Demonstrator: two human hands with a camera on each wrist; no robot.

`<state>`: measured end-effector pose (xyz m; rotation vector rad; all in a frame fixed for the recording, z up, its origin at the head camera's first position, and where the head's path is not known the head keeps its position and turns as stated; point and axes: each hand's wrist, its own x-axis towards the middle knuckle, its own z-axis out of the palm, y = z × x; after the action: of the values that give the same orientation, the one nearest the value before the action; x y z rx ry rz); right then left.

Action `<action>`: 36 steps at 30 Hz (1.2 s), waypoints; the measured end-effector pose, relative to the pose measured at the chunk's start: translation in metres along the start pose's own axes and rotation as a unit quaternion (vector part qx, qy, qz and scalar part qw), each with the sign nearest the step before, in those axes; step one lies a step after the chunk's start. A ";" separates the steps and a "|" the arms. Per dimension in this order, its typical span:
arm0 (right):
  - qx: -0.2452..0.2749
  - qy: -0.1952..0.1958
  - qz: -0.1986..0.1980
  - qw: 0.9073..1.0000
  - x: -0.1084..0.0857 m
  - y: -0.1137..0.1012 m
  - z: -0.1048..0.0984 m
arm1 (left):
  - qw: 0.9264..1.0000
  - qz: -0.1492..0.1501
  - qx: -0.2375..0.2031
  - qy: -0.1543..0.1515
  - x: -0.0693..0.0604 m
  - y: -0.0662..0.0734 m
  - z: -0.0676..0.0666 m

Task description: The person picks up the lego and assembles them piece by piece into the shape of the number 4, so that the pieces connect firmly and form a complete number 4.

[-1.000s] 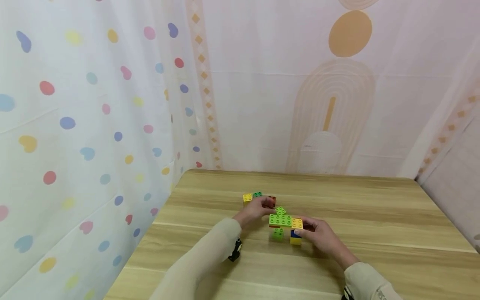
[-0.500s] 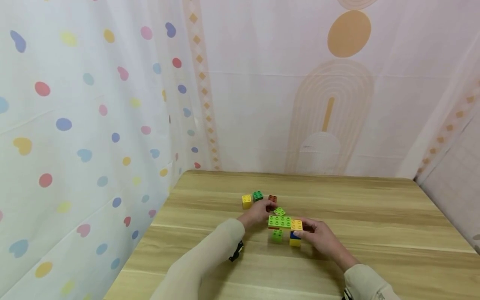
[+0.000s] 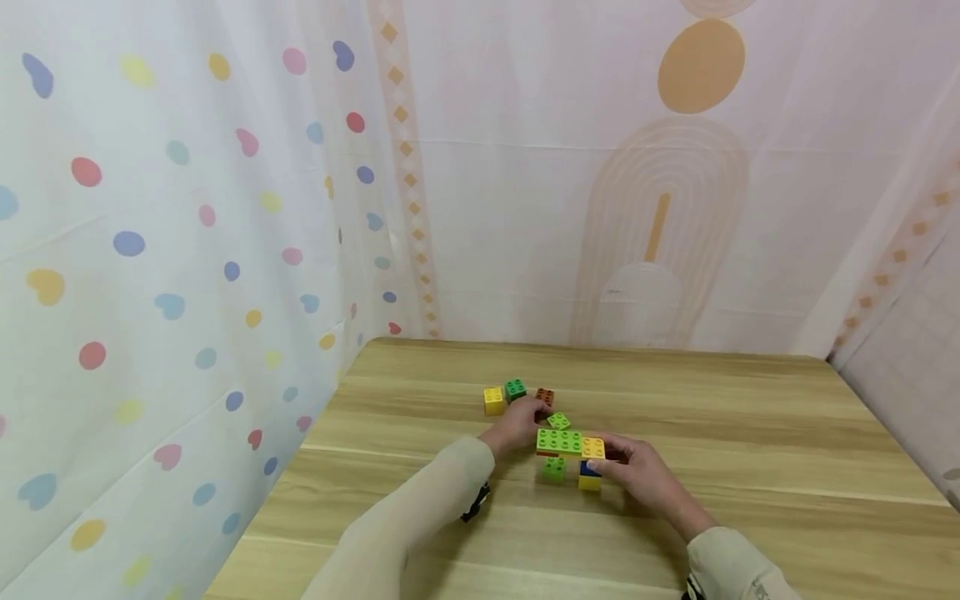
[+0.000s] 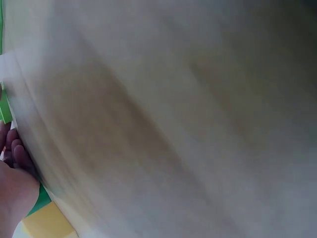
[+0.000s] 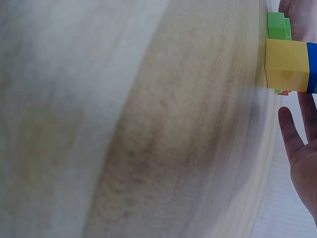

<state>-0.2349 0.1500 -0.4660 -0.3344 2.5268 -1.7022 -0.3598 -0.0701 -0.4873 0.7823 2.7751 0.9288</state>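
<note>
In the head view my right hand (image 3: 637, 468) holds a built structure of toy building bricks. The thumb lies on its front near a blue brick (image 3: 589, 468), and the other fingers are behind. A long light green brick (image 3: 558, 442) and an orange-yellow brick (image 3: 592, 448) form its top. Blue and yellow show below on the right, with a light green brick (image 3: 554, 469) below on the left. Just behind the structure, my left hand (image 3: 520, 422) pinches a small light green brick (image 3: 558, 421); its thumb is mostly hidden. In the left wrist view its other fingers (image 4: 20, 153) are curled.
Beyond the left hand stand a yellow brick (image 3: 493, 402), a dark green brick (image 3: 515, 390) and a red-brown brick (image 3: 545, 397). The wooden table (image 3: 712, 400) reaches back to a patterned curtain (image 3: 510, 250). A spotted curtain (image 3: 187, 275) hangs on the left.
My left hand has come slightly nearer and lower, uncovering more of the yellow, dark green and red-brown bricks. The right hand and the structure have stayed almost in place.
</note>
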 end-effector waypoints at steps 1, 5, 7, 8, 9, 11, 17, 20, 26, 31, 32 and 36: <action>0.002 0.000 0.000 1.000 0.000 0.000 0.000 | 1.000 0.001 0.002 0.000 0.000 0.000 0.000; 0.002 0.001 0.000 1.000 0.000 0.001 0.000 | 1.000 0.003 0.007 -0.006 0.000 0.000 -0.001; 0.002 0.002 0.002 1.000 0.000 0.001 0.000 | 1.000 0.003 0.013 -0.007 0.000 0.000 -0.001; 0.001 0.002 0.003 1.000 0.000 0.001 0.000 | 1.000 0.003 0.014 -0.006 -0.001 -0.001 0.000; 0.000 0.001 0.004 1.000 -0.001 0.001 0.001 | 1.000 0.002 0.017 -0.005 -0.001 -0.001 0.000; 0.000 0.000 0.005 1.000 -0.001 0.001 0.001 | 1.000 0.001 0.009 0.002 -0.002 -0.002 0.000; -0.003 0.002 0.006 1.000 -0.001 0.001 0.001 | 0.997 -0.023 -0.070 0.002 -0.005 -0.003 -0.009; -0.007 0.003 0.009 1.000 0.001 0.001 0.000 | 0.996 -0.034 -0.085 0.001 -0.008 -0.003 -0.016; -0.012 0.002 0.008 1.000 0.002 0.002 0.000 | 0.994 -0.026 -0.107 0.028 -0.014 -0.002 -0.031; -0.012 -0.001 0.006 1.000 0.001 0.003 0.000 | 0.988 -0.022 -0.147 0.045 -0.017 0.000 -0.043; -0.013 -0.002 0.006 1.000 0.001 0.003 0.000 | 0.987 -0.020 -0.152 0.045 -0.017 0.001 -0.046; -0.013 0.001 0.009 1.000 0.002 0.001 0.000 | 0.984 -0.016 -0.172 0.052 -0.019 0.007 -0.057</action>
<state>-0.2370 0.1504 -0.4669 -0.3115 2.5476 -1.6658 -0.3548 -0.1051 -0.4383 0.6478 2.5899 1.4273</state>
